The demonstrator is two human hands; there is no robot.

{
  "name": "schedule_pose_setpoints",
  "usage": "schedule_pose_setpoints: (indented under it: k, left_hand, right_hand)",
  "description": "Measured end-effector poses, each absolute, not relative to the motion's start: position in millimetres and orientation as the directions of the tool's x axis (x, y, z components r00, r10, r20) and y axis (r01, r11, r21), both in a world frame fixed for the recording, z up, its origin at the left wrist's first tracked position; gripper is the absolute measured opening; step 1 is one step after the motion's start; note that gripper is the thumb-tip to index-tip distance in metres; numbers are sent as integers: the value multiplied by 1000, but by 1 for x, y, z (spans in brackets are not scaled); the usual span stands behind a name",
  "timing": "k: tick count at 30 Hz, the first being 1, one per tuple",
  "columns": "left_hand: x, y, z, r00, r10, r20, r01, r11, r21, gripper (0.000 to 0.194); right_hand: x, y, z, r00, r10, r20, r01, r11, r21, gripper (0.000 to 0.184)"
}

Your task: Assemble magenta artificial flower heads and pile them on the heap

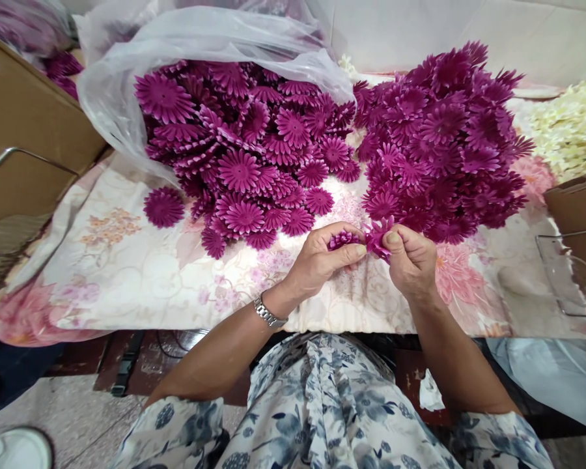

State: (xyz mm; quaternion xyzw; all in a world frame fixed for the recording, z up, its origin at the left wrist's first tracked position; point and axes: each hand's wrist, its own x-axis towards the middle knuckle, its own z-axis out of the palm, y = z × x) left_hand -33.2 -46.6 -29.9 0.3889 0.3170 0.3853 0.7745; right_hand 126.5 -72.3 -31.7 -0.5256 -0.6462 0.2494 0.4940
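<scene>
My left hand [329,254], with a metal watch on its wrist, is closed around a small stack of purple artificial flower petals [342,240]. Close beside it, my right hand [413,260] pinches a single purple artificial flower [378,238] between thumb and fingers. The two hands nearly meet above the front of the cloth. Behind the left hand, flat purple petal discs [239,170] spill from a clear plastic bag [215,36]. A heap of fuller purple flowers [439,124] lies just beyond my right hand.
A floral cloth [166,293] covers the table. Cardboard boxes stand at the left [29,124] and right [579,221], each with a metal wire piece. Pale yellow flowers [573,124] are piled at the far right. A wall [444,39] closes off the back.
</scene>
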Motion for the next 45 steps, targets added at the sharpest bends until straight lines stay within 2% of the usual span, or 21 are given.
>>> schedule_pose_setpoints:
  k: [4, 7, 11, 15, 17, 20, 23, 25, 26, 28, 31, 33, 35, 37, 39, 42, 43, 45]
  left_hand:
    - [-29, -47, -32, 480, 859, -179, -352, 376, 857, 29]
    - [-28, -46, -33, 426, 885, -188, -354, 354, 866, 25]
    - [-29, -48, -34, 392, 891, -228, -307, 361, 881, 21]
    - [-34, -49, -32, 376, 902, -211, -321, 340, 884, 16]
    - [-36, -48, -30, 374, 905, -204, -342, 339, 876, 14]
    - [-36, -44, -26, 370, 900, -228, -370, 368, 853, 14]
    - [-33, -42, -24, 363, 891, -273, -374, 408, 833, 15]
    - [-31, -42, -25, 373, 888, -270, -369, 409, 835, 14]
    - [-30, -43, -26, 377, 889, -260, -365, 401, 840, 14]
    - [-29, -44, -28, 379, 895, -236, -346, 374, 861, 13]
    - [-29, -46, -30, 395, 897, -197, -292, 326, 899, 11]
    - [-29, -47, -31, 405, 899, -166, -275, 293, 915, 12]
    - [-29, -46, -30, 402, 903, -151, -279, 278, 919, 15]
    - [-29, -45, -28, 414, 891, -185, -305, 327, 894, 17]
    - [-30, -44, -27, 458, 858, -232, -375, 423, 825, 21]
    - [-32, -41, -26, 543, 805, -237, -493, 534, 686, 28]
    - [-32, -41, -27, 565, 793, -227, -521, 556, 648, 29]
    - [-32, -40, -28, 607, 765, -217, -544, 599, 588, 30]
  right_hand:
    - [121, -72, -28, 1, 872, 490, 593, 394, -702, 37]
    - [119, -71, -27, -57, 827, 559, 641, 460, -615, 35]
    - [116, -69, -30, -99, 806, 584, 614, 511, -601, 30]
    - [118, -67, -32, -69, 818, 571, 600, 491, -632, 24]
    - [126, -66, -30, 34, 820, 572, 633, 425, -647, 26]
    - [150, -63, -25, 236, 789, 567, 743, 229, -629, 31]
    - [177, -59, -20, 316, 758, 570, 869, 10, -495, 23]
    - [184, -60, -17, 344, 717, 607, 901, -70, -429, 24]
    - [183, -61, -16, 343, 697, 629, 904, -63, -424, 27]
    - [171, -66, -14, 262, 743, 615, 879, 80, -470, 30]
    - [142, -76, -13, -66, 879, 473, 683, 385, -620, 24]
    - [127, -79, -14, -174, 890, 421, 583, 438, -684, 16]
    - [124, -77, -14, -146, 890, 433, 585, 430, -687, 12]
    - [134, -72, -10, -95, 876, 472, 652, 413, -636, 11]
    - [153, -65, -1, -36, 843, 537, 777, 361, -515, 12]
    - [176, -58, 11, 84, 764, 640, 948, 137, -288, 34]
    - [178, -58, 12, 93, 740, 667, 961, 108, -254, 37]
    - [170, -60, 10, 47, 763, 645, 940, 185, -288, 34]
